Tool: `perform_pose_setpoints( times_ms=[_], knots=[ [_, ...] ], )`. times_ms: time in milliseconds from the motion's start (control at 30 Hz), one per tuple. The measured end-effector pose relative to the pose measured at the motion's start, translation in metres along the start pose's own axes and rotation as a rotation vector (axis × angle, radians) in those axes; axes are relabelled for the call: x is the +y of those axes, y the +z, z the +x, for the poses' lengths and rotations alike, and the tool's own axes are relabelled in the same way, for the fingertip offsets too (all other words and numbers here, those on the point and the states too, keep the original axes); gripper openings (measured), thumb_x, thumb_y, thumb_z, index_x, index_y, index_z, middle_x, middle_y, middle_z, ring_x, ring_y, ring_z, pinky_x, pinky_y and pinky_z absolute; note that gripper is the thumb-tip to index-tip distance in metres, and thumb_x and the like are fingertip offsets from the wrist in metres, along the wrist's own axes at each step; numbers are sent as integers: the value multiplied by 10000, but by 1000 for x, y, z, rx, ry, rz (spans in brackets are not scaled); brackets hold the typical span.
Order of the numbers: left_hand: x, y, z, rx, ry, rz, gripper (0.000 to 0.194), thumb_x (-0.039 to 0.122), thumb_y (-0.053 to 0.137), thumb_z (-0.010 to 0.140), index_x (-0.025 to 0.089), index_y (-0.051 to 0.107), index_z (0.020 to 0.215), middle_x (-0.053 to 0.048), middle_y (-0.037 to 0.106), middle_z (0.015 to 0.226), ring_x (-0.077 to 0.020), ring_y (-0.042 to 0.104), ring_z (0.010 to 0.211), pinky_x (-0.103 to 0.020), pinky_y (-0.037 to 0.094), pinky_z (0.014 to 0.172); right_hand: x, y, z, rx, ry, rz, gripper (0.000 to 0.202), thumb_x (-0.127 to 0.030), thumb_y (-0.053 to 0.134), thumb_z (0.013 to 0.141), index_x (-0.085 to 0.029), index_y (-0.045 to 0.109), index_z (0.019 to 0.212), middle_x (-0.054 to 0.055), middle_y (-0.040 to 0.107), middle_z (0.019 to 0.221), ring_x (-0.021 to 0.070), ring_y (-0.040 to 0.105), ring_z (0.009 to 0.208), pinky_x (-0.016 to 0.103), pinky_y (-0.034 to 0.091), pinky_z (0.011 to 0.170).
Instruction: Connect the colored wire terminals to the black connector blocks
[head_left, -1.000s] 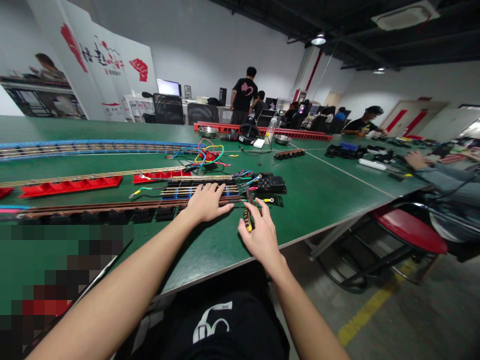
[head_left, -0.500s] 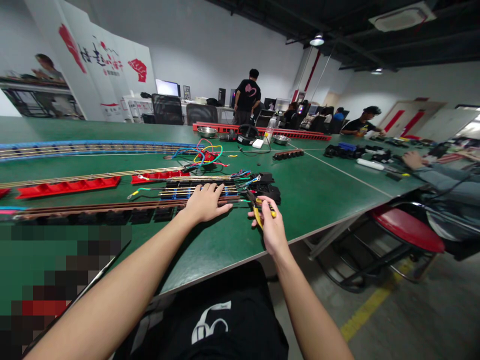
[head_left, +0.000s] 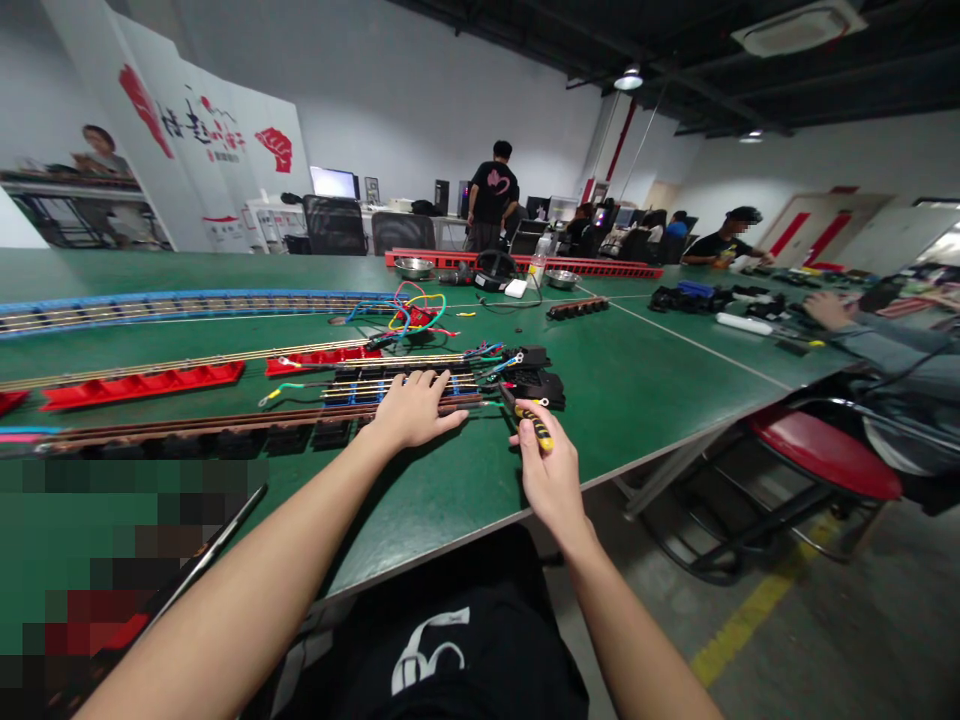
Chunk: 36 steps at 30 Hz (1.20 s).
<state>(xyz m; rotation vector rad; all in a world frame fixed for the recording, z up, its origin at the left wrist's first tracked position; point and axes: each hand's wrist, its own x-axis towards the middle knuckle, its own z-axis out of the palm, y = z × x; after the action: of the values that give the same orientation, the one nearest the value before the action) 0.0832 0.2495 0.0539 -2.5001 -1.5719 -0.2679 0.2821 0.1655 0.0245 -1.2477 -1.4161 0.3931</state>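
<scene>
Bare green table point(head_left: 450, 480) along the near edge, open for passing under both hands. Blocked ahead by brown track point(head_left: 225, 420), stacked rails point(head_left: 405, 380) and black blocks point(head_left: 536, 385). Tangled wires point(head_left: 412, 310) farther back, red strips point(head_left: 142, 380) to the left. Open felt to the right, toward the white line point(head_left: 697, 345).

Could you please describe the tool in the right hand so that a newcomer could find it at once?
On the green table, look near the front edge, just right of the stacked rail strips. There the right hand grips pliers, the only tool with yellow-and-black handles.
</scene>
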Motion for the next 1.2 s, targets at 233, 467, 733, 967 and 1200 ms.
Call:
perform_pose_setpoints(
  times_ms=[233,467,733,967,1200],
  knots=[
    [0,1,0,7,-1,-4,792,701,316,869,169,391,1451,-161,500,1417,-331,475,1259,-464,328,1040,-6,-14,5,-71,-149,-165,335,-385,433,967,-208,618,1184,109,638,1195,222,652,1012,354,528,861],
    [0,3,0,14,2,17,788,690,308,877,151,399,1444,-171,505,1407,-336,478,1251,-471,340,1026,1,-11,15,-51,-199,-115,327,-375,440,967,-207,618,1184,109,646,1180,222,646,1024,367,526,885],
    [0,1,0,15,11,10,793,686,303,879,135,399,1441,-186,510,1395,-336,470,1262,-480,333,1034,10,4,27,-95,-202,-153,376,-390,419,967,-192,609,1224,119,655,1177,218,641,1045,375,494,940],
    [1,0,0,2,-1,9,776,690,308,875,167,401,1442,-167,512,1399,-325,465,1270,-467,324,1043,11,0,23,-142,-103,-106,425,-422,340,988,-215,575,1276,92,657,1207,201,630,1068,356,502,925],
    [1,0,0,13,12,4,788,683,306,881,137,398,1441,-186,510,1397,-336,466,1267,-479,330,1034,9,-1,23,-148,-218,-196,399,-327,364,981,-193,619,1258,115,639,1196,206,598,1122,371,458,1003]
  ],
)
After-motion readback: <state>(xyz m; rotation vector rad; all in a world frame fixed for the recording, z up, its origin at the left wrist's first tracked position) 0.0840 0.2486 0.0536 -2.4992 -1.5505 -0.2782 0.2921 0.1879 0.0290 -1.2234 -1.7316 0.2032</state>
